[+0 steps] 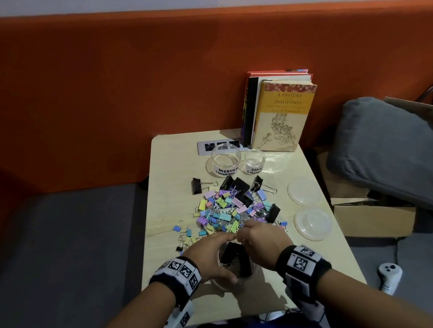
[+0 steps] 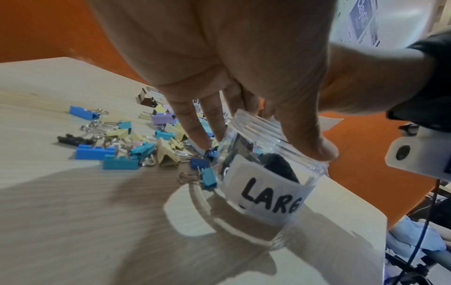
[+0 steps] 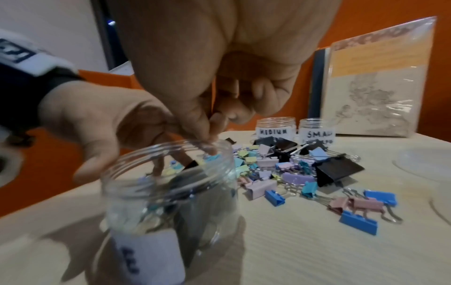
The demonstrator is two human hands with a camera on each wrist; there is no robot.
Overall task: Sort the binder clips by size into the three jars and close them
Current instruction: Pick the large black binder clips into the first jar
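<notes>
**Both hands at the large jar**

The left hand (image 2: pixel 244 63) is gripping the large jar (image 2: pixel 266 173) at its open rim, thumb on one side and fingers on the other. The right hand (image 3: pixel 219 63) is hovering over that rim with fingers curled, fingertips pinched together; whether they hold anything I cannot tell. Black clips (image 1: pixel 232 253) are lying inside the jar. Beyond the jar is sitting the clip pile (image 1: pixel 230 209), and past it the medium jar (image 1: pixel 227 163) and small jar (image 1: pixel 255 161), both open. Right of the pile, two lids (image 1: pixel 309 206) are lying on the worktop (image 1: pixel 159 199).

Your hands cover most of the large jar (image 1: pixel 238 265); at twelve o'clock, the small jar (image 1: pixel 255 161) label reads incompletely.
</notes>
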